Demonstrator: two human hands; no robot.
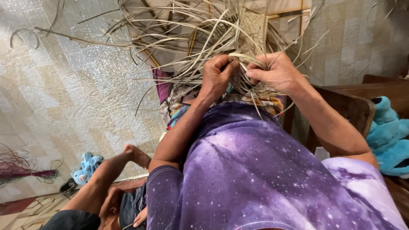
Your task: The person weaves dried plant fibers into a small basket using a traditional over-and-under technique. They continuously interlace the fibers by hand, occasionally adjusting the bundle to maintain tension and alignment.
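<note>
At 9 o'clock a bundle of purple-dyed strands (19, 170) lies on the tiled floor (76, 85). Just right of it, near 8 o'clock, sits a small blue soft toy (87, 166), and beside that another person's bare leg (113, 170) stretches across the floor, foot pointing toward the centre.

Toward the middle, the left hand (217, 76) rises from a bare forearm above a purple speckled shirt (255, 170). Its grip is curled tight, fingers pressed together around a few pale dried leaf strips (179, 42) at the lower edge of the work. Those loose strips fan out from 10 o'clock to 1 o'clock, long and flat, some curling at the tips over the floor.

At 12 o'clock the woven mat piece (253, 32) stands up out of the strips, a tight tan plaited panel directly above both hands and touching the strips they hold.

Just right of centre the right hand (277, 74) faces the left one, nearly touching it. Its grip pinches a strip, thumb and forefinger pressed together at the point where the weaving ends.

At 3 o'clock a dark wooden chair (353, 106) stands behind the right forearm, and a turquoise plush toy (390, 136) rests on the seat at the far right edge.
</note>
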